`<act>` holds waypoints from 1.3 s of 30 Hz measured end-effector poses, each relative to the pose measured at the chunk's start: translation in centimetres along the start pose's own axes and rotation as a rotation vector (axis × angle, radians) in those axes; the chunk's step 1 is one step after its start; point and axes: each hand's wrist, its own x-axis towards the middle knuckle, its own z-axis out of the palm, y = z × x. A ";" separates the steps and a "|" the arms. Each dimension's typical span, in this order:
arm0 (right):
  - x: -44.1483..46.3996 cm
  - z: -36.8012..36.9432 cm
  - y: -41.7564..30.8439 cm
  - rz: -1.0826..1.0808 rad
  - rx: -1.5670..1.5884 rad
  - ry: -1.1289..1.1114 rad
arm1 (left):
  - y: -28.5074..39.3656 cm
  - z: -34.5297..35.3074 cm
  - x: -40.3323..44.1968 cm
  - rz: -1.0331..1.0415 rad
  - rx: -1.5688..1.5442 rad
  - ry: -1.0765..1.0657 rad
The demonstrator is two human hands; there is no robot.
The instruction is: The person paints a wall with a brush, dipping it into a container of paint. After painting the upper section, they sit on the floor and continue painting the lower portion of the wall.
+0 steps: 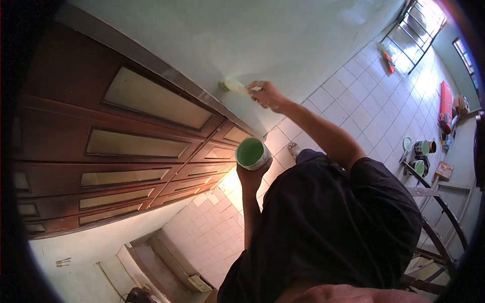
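Note:
My left hand [252, 174] holds a round tub [252, 153] from below, with green paint inside it. My right hand [267, 96] grips the handle of a paintbrush [234, 86]. The brush's bristle end lies against the pale green wall [202, 45], close to the dark frame of the wooden door. My fingers are wrapped around the brush handle and look smudged with paint.
Brown door panels [141, 141] with glass panes fill the left. A ladder [439, 237] stands at the lower right, near paint cans [422, 147] on the tiled floor [348, 96]. A metal frame [411, 38] and red objects are farther off.

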 end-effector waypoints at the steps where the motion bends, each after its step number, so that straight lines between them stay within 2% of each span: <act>1: 0.8 -1.3 -0.2 -0.022 0.016 0.050 | -0.2 0.1 0.2 0.000 -0.001 -0.032; 3: 0.7 -4.4 -1.4 -0.058 0.074 0.165 | -0.7 0.3 0.3 0.039 -0.021 -0.023; 5: 0.9 -7.3 -1.0 -0.141 0.299 0.308 | -0.6 0.3 0.1 0.074 -0.046 -0.002; 6: 1.0 -7.5 -0.9 -0.139 0.293 0.300 | -0.4 0.2 -0.2 0.063 -0.050 0.014; 8: -0.4 -7.0 -2.2 -0.167 0.308 0.567 | -0.3 0.1 -0.5 0.052 -0.056 0.038; 11: -0.1 -0.9 -1.3 -0.250 0.267 0.498 | -0.5 -0.4 -1.0 0.044 -0.025 0.047; 12: 0.9 1.8 0.1 -0.212 0.083 0.465 | -0.2 -0.5 -1.1 0.041 -0.029 0.035; 15: -1.1 8.4 0.6 -0.207 -0.143 0.262 | -0.2 -0.8 -1.4 0.056 -0.030 0.031; 19: -4.7 7.9 -2.3 -0.161 -0.088 0.172 | -1.3 -1.1 -1.2 0.074 -0.041 0.032; 21: -4.7 5.0 -4.4 0.031 -0.057 -0.082 | -1.0 -0.9 -1.3 0.062 -0.055 0.041; 22: -5.0 4.3 -6.1 0.055 -0.063 -0.098 | -0.8 -0.9 -1.3 0.053 -0.064 0.041; 26: -0.8 0.3 -7.2 0.011 -0.038 0.009 | -0.7 -0.8 -1.0 0.076 -0.073 -0.008; 29: -1.2 -2.7 -7.8 -0.099 0.034 0.105 | -1.3 -1.1 -0.7 0.076 -0.090 -0.017; 31: -2.5 -3.4 -8.2 -0.132 0.163 0.348 | -0.9 -1.1 -0.8 0.065 -0.092 -0.004; 32: -3.0 -2.6 -7.9 -0.130 0.158 0.342 | -0.9 -1.2 -0.9 0.063 -0.096 0.003; 34: -3.3 -0.7 -7.3 -0.302 0.292 0.582 | -1.1 -1.2 -1.0 0.072 -0.070 0.030; 36: 0.2 1.2 -4.3 -0.394 0.056 0.564 | -1.6 -1.3 -1.1 0.064 -0.079 0.024; 37: -0.6 3.8 -5.0 -0.244 0.087 0.429 | -1.8 -1.3 -1.0 0.060 -0.088 0.015; 39: -0.2 8.9 -3.3 -0.301 -0.102 0.413 | -2.4 -1.5 -0.9 0.037 -0.090 -0.009</act>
